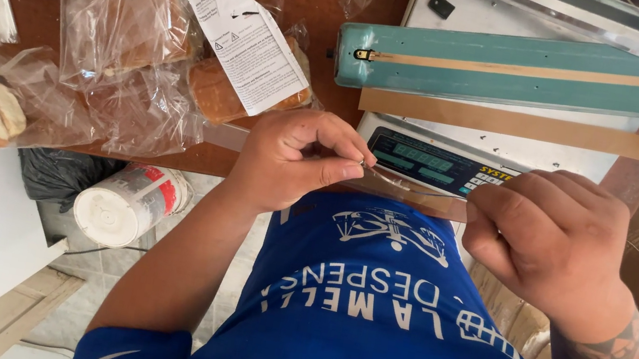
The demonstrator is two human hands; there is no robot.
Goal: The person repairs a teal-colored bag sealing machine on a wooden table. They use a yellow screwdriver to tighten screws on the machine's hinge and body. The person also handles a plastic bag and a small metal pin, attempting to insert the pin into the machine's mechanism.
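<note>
Both hands hold a thin, clear strip of plastic film (389, 180) stretched between them, just in front of the grey digital scale (436, 163). The left hand (293, 157) has its fingers pinched together on one end, and the right hand (550, 238) has its fingers curled closed around the other. Clear bags of bread rolls (142, 43) lie on the brown tabletop (315, 4) beside a teal bar-shaped heat sealer (531, 72).

Sealer (531, 72) on scale (428, 162), seemingly.
</note>
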